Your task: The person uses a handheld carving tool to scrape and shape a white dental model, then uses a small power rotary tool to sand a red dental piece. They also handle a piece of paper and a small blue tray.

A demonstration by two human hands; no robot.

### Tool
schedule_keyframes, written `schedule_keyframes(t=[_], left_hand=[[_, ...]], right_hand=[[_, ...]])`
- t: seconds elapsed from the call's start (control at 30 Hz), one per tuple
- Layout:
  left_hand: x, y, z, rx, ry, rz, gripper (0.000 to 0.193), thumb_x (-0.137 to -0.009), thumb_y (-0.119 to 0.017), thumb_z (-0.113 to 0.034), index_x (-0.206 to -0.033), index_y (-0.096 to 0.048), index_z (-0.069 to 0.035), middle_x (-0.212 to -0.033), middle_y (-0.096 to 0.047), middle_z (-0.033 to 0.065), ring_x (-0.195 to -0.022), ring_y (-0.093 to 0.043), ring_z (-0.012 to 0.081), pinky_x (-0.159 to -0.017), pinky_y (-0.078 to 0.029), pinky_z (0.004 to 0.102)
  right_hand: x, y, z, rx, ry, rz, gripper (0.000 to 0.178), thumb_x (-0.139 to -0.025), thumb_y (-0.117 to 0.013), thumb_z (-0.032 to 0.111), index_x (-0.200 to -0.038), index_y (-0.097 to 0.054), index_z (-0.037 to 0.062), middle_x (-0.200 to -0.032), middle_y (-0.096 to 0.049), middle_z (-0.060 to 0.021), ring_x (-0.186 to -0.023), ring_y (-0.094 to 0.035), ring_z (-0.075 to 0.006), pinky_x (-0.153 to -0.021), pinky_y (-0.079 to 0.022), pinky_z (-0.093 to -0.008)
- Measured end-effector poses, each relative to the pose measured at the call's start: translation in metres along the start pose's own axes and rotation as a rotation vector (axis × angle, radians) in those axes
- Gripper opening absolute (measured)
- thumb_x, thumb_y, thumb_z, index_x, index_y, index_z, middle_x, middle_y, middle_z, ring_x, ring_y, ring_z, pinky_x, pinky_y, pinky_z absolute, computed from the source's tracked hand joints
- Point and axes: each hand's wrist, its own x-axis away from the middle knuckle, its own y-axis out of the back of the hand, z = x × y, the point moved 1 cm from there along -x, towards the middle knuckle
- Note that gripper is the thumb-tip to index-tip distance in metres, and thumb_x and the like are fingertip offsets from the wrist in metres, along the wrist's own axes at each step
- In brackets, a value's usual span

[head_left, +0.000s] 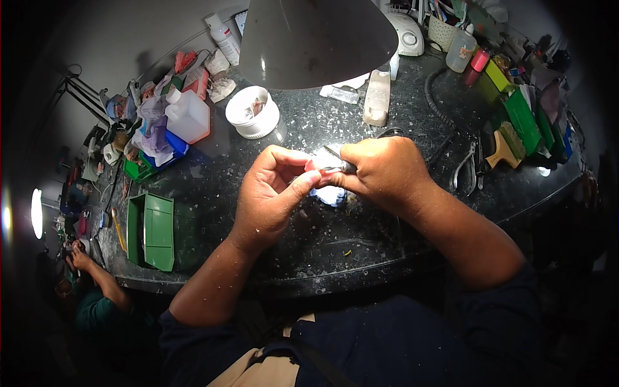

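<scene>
1. Two hands at work over the dark bench [361,245] — left hand [274,184] nearly closed, pinching a small pinkish piece [311,166] between thumb and fingertips.
2. Right hand [387,164], curled tight, grips a slim tool [347,167], tip by the piece; contact, can't tell.
3. Piece looks light, stiff, maybe brittle — edges are the gentlest hold.

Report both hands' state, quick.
Left hand: closed, pinching a small pink piece between thumb and fingers.
Right hand: closed around a rotary handpiece.
</scene>
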Motion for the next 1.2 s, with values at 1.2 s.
schedule_keyframes(t=[1.2], left_hand=[[-0.0001, -0.0023, -0.0017, -0.073, 0.001, 0.009, 0.024, -0.109, -0.075, 0.001, -0.128, -0.061, 0.000, -0.126, -0.077, 0.0146, -0.122, -0.076, 0.0205, -0.110, -0.061, 0.0380]], right_hand=[[-0.0002, -0.0043, -0.0006, 0.001, -0.011, 0.003, 0.053, -0.095, -0.080, 0.064, -0.086, -0.072, 0.0119, -0.078, -0.077, -0.0101, -0.073, -0.080, -0.0328, -0.064, -0.063, -0.0469]])
